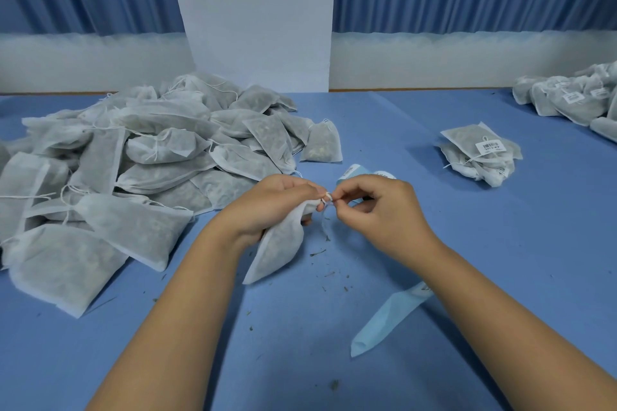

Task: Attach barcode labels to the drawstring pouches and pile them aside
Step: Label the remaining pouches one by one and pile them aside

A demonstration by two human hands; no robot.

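My left hand (273, 200) grips the neck of a white drawstring pouch (278, 247) that hangs down over the blue table. My right hand (377, 207) pinches the pouch's thin white string (329, 198) right beside the left fingertips. Behind my hands lies the label roll (354, 173), mostly hidden, and its pale blue backing strip (387, 317) trails toward the near right. A big heap of unlabelled pouches (133, 157) fills the left. A small pile of labelled pouches (480, 153) sits at the right, barcode sticker facing up.
Another pile of labelled pouches (574, 97) lies at the far right edge. A white panel (257, 17) stands at the back between blue curtains. Bits of dried herb (334, 277) are scattered on the blue tabletop (300, 360) near my hands.
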